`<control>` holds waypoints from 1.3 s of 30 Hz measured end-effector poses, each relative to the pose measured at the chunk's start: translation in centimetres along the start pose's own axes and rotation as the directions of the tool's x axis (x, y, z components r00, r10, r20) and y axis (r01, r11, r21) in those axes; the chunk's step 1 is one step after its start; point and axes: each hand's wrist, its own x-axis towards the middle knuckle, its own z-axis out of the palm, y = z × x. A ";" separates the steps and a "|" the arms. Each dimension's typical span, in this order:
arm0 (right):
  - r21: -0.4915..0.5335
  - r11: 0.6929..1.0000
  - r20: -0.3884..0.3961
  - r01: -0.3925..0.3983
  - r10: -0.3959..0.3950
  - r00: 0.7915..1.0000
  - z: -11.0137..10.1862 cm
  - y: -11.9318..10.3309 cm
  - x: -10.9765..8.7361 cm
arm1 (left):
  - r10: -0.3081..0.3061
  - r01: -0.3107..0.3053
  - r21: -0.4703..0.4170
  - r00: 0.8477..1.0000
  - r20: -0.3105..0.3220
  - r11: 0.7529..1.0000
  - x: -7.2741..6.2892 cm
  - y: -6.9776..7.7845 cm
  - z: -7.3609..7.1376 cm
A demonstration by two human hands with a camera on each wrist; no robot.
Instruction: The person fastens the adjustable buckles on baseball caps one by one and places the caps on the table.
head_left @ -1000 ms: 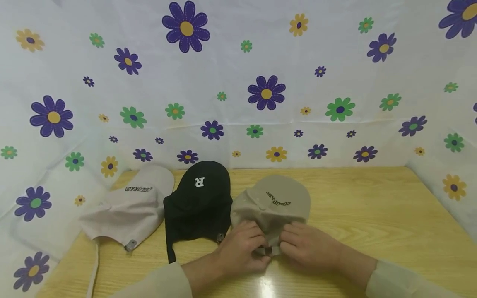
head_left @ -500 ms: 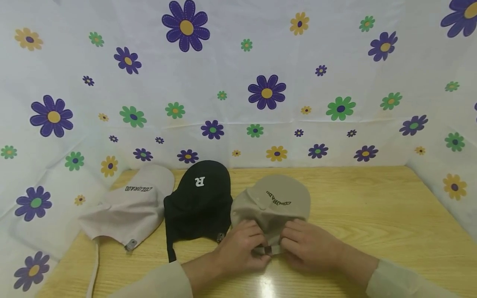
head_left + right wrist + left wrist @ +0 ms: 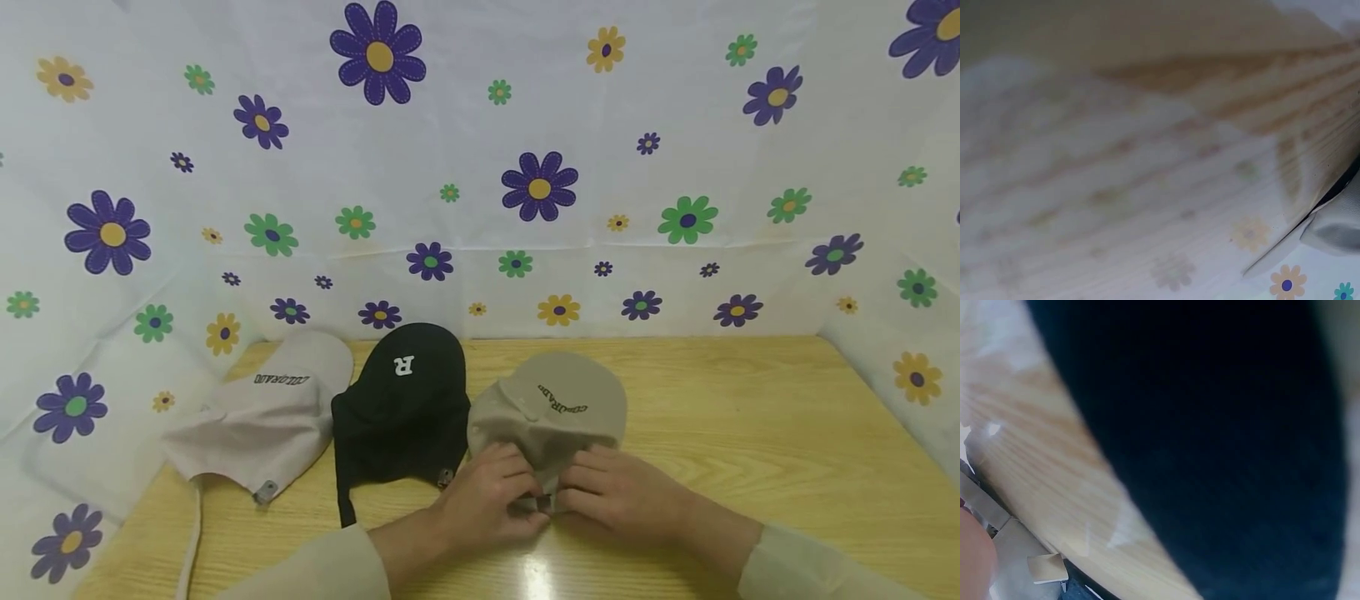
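A khaki baseball cap [image 3: 573,383] with dark COLORADO lettering lies on the table, brim pointing away. My left hand [image 3: 487,496] grips the left part of its back strap, with the thumb low and the fingers curled over the cap's edge. My right hand [image 3: 626,496] pinches the other part of the strap, knuckles against the cap. Between the two hands shows a small dark piece of the strap fastening [image 3: 544,502]. Fingertips are mostly hidden behind the knuckles. The right wrist view has a blurred beige cap edge [image 3: 1116,31] across its top.
Left of the hands lies a black cap [image 3: 401,417] with a white R, its strap hanging loose. Farther left is a pale pinkish cap [image 3: 262,433] with a long undone strap [image 3: 192,533]. A flower-print cloth [image 3: 465,142] hangs behind the wooden table [image 3: 750,417].
My right hand has shifted slightly left toward my left hand, narrowing the stretch of strap seen between them. The caps stay where they were.
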 end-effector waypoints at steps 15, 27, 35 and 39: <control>-0.024 0.999 -0.038 0.028 -0.029 0.999 0.2 0.1 -0.1 | -0.004 0.004 0.011 1.000 0.005 1.000 0.2 0.1 0.0; -0.026 0.999 -0.058 0.035 -0.037 0.998 0.1 0.1 0.1 | -0.012 0.012 0.012 1.000 -0.002 1.000 0.2 0.2 -0.1; -0.012 0.999 -0.067 0.031 -0.032 0.997 0.2 0.0 0.2 | -0.023 0.023 0.004 1.000 -0.004 1.000 0.2 0.3 -0.1; 0.000 1.000 -0.076 0.031 -0.031 0.997 0.2 0.0 0.2 | -0.026 0.026 0.007 1.000 -0.007 1.000 0.1 0.4 -0.1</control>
